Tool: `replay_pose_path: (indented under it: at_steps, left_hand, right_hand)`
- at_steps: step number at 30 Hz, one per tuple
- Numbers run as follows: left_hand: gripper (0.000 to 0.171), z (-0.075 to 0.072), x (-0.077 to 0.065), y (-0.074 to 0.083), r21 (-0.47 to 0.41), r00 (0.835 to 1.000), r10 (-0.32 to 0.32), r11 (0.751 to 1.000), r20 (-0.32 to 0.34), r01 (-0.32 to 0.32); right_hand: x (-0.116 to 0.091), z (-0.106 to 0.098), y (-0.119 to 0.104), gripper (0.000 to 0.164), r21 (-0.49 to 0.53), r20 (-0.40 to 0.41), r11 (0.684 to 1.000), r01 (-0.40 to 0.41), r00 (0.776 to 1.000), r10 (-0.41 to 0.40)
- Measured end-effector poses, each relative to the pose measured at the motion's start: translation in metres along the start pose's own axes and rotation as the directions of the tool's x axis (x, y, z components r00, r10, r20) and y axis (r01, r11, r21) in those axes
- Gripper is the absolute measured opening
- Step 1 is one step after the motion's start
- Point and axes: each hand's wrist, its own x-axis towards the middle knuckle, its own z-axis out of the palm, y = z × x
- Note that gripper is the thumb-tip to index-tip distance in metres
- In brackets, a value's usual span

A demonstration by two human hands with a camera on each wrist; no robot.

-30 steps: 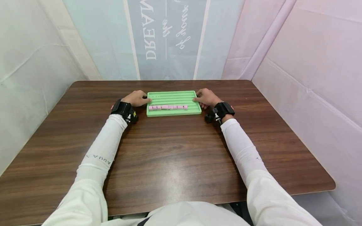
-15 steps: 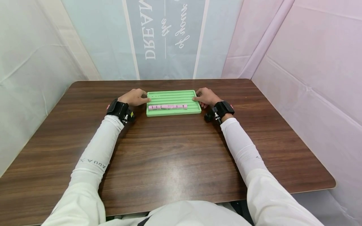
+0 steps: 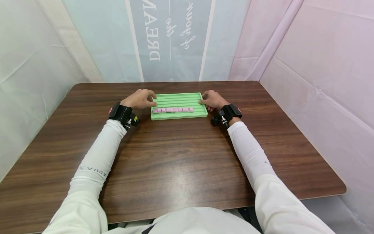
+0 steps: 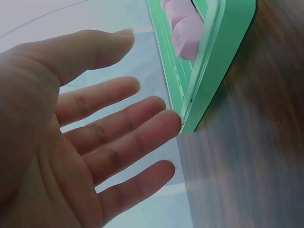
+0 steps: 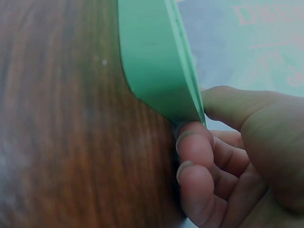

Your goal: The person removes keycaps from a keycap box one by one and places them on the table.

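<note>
While the green tray [image 3: 179, 103] lies lengthwise left–right, right hand [image 3: 214, 100] has fingers clamped on its right end, left hand [image 3: 141, 98], fingers apart, at its left.

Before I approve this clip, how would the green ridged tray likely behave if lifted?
The green ridged tray would probably be stiff, since its long edges look straight. It may tilt if only the right hand, gripping one end, lifts. The pink keycap-like pieces might slide sideways, with spare room at their row's end.
</note>
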Motion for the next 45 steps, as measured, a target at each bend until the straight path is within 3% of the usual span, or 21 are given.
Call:
replay_pose_path:
  at_steps: [7, 14, 31, 45]
  left_hand:
    - [0.035, 0.002, -0.005, 0.000, -0.027, 1.000, 0.016, 1.000, 0.011, -0.016]
    - [0.033, 0.005, 0.001, 0.001, -0.015, 0.998, 0.054, 0.998, 0.034, -0.053]
    - [0.029, 0.010, 0.005, 0.003, 0.035, 0.997, 0.031, 0.999, 0.065, -0.034]
    - [0.009, 0.014, 0.004, 0.005, 0.071, 0.998, 0.052, 0.996, 0.036, -0.055]
  right_hand:
    - [0.000, 0.002, 0.001, 0.052, 0.004, 0.001, 1.000, 0.007, 1.000, -0.007]
    - [0.000, 0.000, 0.001, 0.053, 0.019, -0.002, 1.000, 0.001, 1.000, -0.001]
    - [-0.002, 0.002, 0.000, 0.050, 0.007, -0.015, 1.000, 0.016, 1.000, -0.016]
    - [-0.001, 0.002, 0.001, 0.051, 0.016, -0.019, 1.000, 0.012, 1.000, -0.012]
